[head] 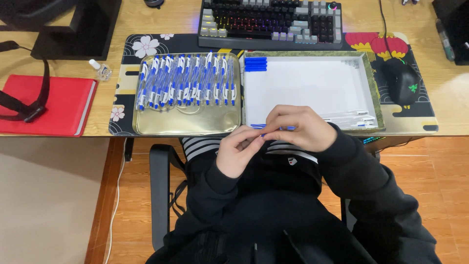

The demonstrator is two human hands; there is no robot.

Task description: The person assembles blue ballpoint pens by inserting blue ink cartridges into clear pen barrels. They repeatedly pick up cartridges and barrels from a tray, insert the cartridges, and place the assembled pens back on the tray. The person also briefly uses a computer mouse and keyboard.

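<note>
You are gripping a blue pen (273, 128) with both hands, left hand (238, 152) and right hand (299, 128) closed on it; its long axis is lying left-right, just before the white tray (364, 83).

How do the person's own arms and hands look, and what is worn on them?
Both arms are covered by long black sleeves of a loose, soft top that end at the wrists. The left hand and right hand are bare: no gloves, and no rings or watch can be seen. A small pale mark sits on the chest.

Red notebook (46, 105), keyboard (271, 22), black mouse (403, 80), small bottle (100, 70).
</note>
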